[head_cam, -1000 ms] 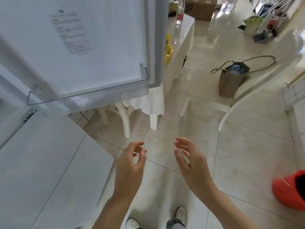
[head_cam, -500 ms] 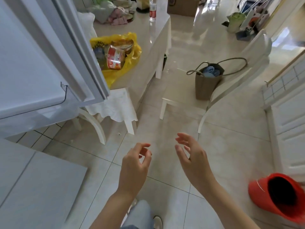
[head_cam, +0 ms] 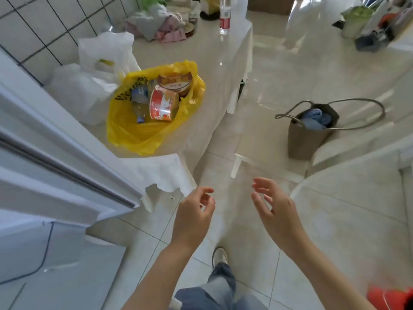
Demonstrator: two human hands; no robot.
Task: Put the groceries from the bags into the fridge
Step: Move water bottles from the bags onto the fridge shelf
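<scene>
1. Bottom centre: a leg in jeans [head_cam: 220, 285] and a shoe [head_cam: 219, 256] are standing on the tiled floor [head_cam: 348, 220].
2. Centre-low: left hand [head_cam: 192, 218] is hanging in the air, fingers loosely curled, holding nothing. Right hand [head_cam: 274, 211] is just beside it, fingers relaxed & slightly spread, also carrying nothing. Hands aren't touching each other.
3. Left edge: fridge door [head_cam: 55, 157] is standing open, w/ a door shelf [head_cam: 40, 245] showing lower left.
4. Bottom right corner: a red item [head_cam: 388, 298] is poking in, mostly cut off.
5. Centre-left: yellow bag [head_cam: 143, 133] is sitting open on the table [head_cam: 201, 50] near its front edge, holding a red-label tub [head_cam: 163, 105], a brown-lid bowl [head_cam: 176, 82] & a bottle [head_cam: 138, 101].
6. Upper left: white bags [head_cam: 89, 86] are sitting just beside the yellow one.
7. Right of centre: a brown tote [head_cam: 306, 135] w/ blue cloth inside is resting on a white chair [head_cam: 335, 151].
8. Top: a water bottle [head_cam: 224, 16] is standing upright on the table's far end, near a pile of cloth [head_cam: 156, 25].
</scene>
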